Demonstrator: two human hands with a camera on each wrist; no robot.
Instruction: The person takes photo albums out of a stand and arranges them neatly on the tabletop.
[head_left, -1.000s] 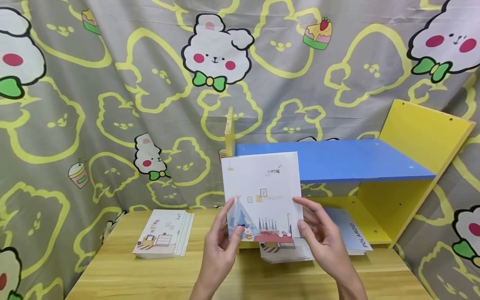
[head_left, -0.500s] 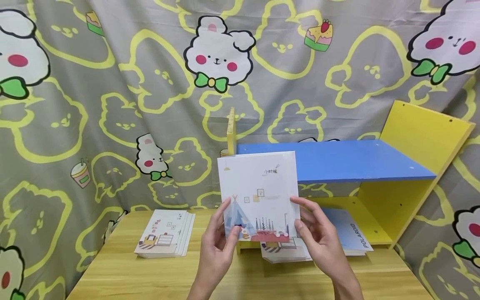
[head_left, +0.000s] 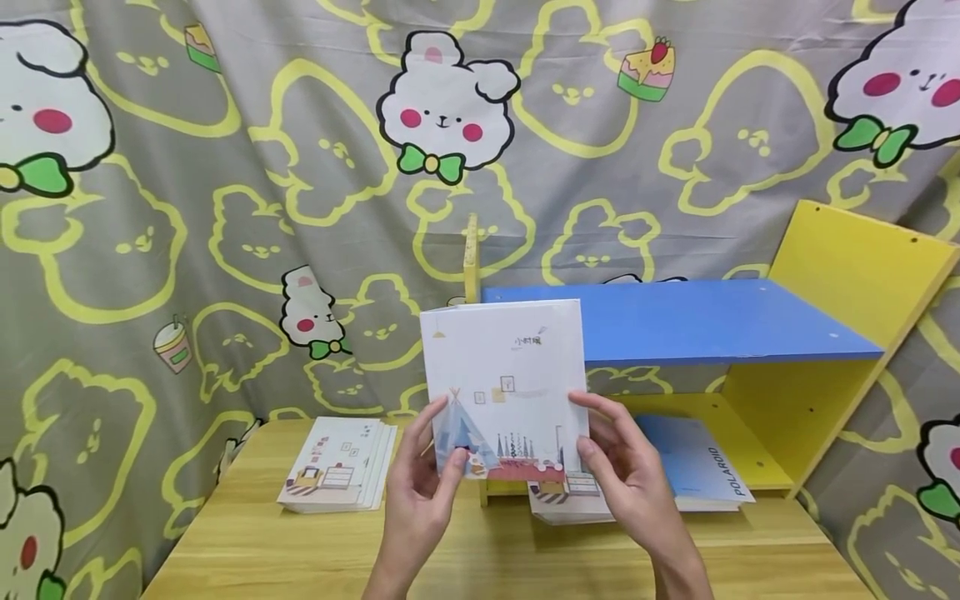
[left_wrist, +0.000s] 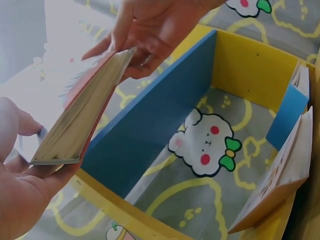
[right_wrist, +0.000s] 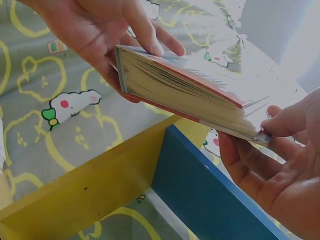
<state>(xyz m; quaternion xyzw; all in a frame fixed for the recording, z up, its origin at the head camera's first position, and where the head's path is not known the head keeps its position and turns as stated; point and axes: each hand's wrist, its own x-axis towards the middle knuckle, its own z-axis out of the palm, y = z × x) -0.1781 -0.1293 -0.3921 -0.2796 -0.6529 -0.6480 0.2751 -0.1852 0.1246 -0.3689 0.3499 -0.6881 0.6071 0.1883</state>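
Both hands hold a white book (head_left: pixel 502 375) upright above the wooden table (head_left: pixel 487 558); its cover shows a drawn room and tent. My left hand (head_left: pixel 438 454) pinches the lower left corner, thumb on the cover. My right hand (head_left: pixel 600 442) grips the lower right edge. The book stands in front of the left end of a blue and yellow shelf (head_left: pixel 675 321). The left wrist view shows the book's (left_wrist: pixel 85 115) page edge between my left hand (left_wrist: pixel 20 185) and right hand (left_wrist: pixel 145 30). In the right wrist view my right hand (right_wrist: pixel 270 155) and left hand (right_wrist: pixel 100 35) hold the book (right_wrist: pixel 185 95).
A blue book marked POLAROID (head_left: pixel 697 471) lies in the shelf's lower bay, with another illustrated book (head_left: pixel 562 500) beside it under the hands. A stack of similar books (head_left: pixel 337 467) lies on the table's left. A cartoon-print cloth (head_left: pixel 225 208) hangs behind.
Both hands have carried the book a little to the left, away from the blue shelf board. The grip on its lower corners is the same.
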